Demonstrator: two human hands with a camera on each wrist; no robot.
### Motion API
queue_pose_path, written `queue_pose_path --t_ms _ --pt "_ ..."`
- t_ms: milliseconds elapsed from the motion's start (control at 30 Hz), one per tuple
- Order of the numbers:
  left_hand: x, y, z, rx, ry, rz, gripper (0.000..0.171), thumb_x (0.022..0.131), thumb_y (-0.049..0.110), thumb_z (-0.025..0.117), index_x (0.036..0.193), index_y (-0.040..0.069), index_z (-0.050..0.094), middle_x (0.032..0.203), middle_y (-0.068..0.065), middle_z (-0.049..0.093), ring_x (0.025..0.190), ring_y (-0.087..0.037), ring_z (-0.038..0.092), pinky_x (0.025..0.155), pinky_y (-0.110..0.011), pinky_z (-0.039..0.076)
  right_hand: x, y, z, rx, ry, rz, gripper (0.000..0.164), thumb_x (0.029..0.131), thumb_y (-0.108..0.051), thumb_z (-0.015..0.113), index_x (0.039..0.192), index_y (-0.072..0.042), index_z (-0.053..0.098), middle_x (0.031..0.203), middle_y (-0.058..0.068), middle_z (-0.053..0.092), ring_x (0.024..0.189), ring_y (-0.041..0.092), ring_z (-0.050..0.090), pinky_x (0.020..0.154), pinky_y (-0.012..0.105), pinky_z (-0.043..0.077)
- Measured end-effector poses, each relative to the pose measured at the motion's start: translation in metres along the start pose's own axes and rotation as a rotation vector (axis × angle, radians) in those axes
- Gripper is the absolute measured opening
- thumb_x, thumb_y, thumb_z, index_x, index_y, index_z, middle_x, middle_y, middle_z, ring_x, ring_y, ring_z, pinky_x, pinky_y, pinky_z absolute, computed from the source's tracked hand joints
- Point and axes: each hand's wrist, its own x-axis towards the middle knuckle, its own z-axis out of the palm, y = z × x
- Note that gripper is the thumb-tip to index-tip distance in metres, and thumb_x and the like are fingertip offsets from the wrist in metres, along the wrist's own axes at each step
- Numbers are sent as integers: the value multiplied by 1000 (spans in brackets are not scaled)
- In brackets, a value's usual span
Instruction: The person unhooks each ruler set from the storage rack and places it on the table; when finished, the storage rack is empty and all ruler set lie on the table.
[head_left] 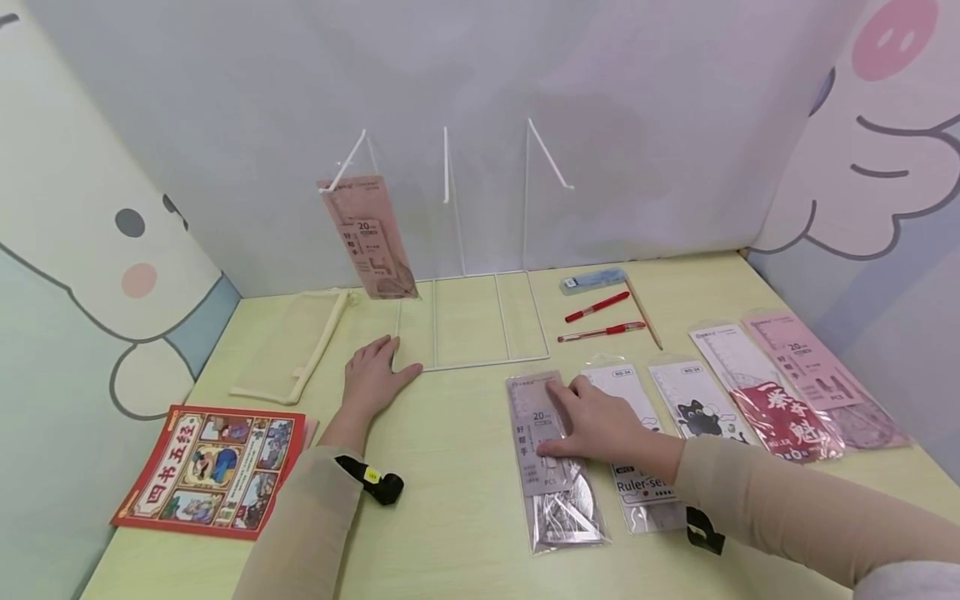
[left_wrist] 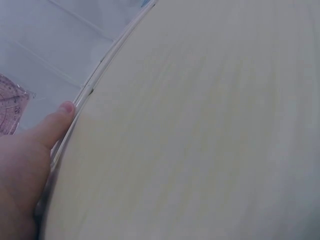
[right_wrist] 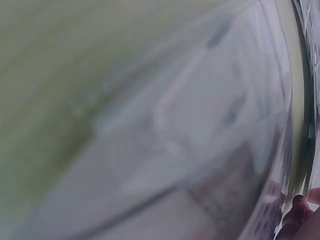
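Observation:
My left hand (head_left: 372, 374) lies with spread fingers on the front left corner of the white wire rack (head_left: 487, 362). In the left wrist view, its thumb (left_wrist: 59, 122) touches the rack's wire. My right hand (head_left: 600, 423) holds a greyish-pink ruler set (head_left: 531, 417) in a clear pouch, thumb and index finger over its card; its other fingers are partly hidden. Under that hand lies a white ruler set (head_left: 651, 518). A pink ruler set (head_left: 367, 233) hangs from the rack's left hook. The right wrist view is blurred, with fingertips (right_wrist: 298, 212) at its lower right.
Right of the hand lie a cat-printed ruler set (head_left: 697, 412), a red-and-white one (head_left: 780, 408) and a pink one (head_left: 813, 362). Behind are two red pens (head_left: 600, 332), a pencil (head_left: 645, 312) and a blue case (head_left: 592, 281). A mesh pouch (head_left: 288, 346) and red book (head_left: 210, 471) lie left.

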Motion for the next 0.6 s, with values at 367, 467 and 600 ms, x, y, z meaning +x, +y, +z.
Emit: queue_pose_path --t_ms 367,467,600 --pt "0 0 -2 -2 -2 -3 77 87 57 54 143 6 38 147 -16 31 132 -42 24 104 -59 16 15 3 -11 80 70 -61 92 73 -74 57 144 -19 38 100 4 45 61 13 47 47 27 40" --pt "0 0 -2 -12 1 -4 77 87 56 55 143 6 38 147 -16 32 132 -41 24 104 -59 16 31 1 -19 154 111 -123 80 81 -62 59 144 -17 38 106 3 52 75 14 53 57 28 45" --pt "0 -1 -1 -14 2 -7 77 87 57 55 143 7 39 147 -15 32 132 -41 24 104 -58 16 59 -12 -32 264 118 -178 75 85 -50 64 146 -19 34 114 4 55 93 18 55 75 35 47"
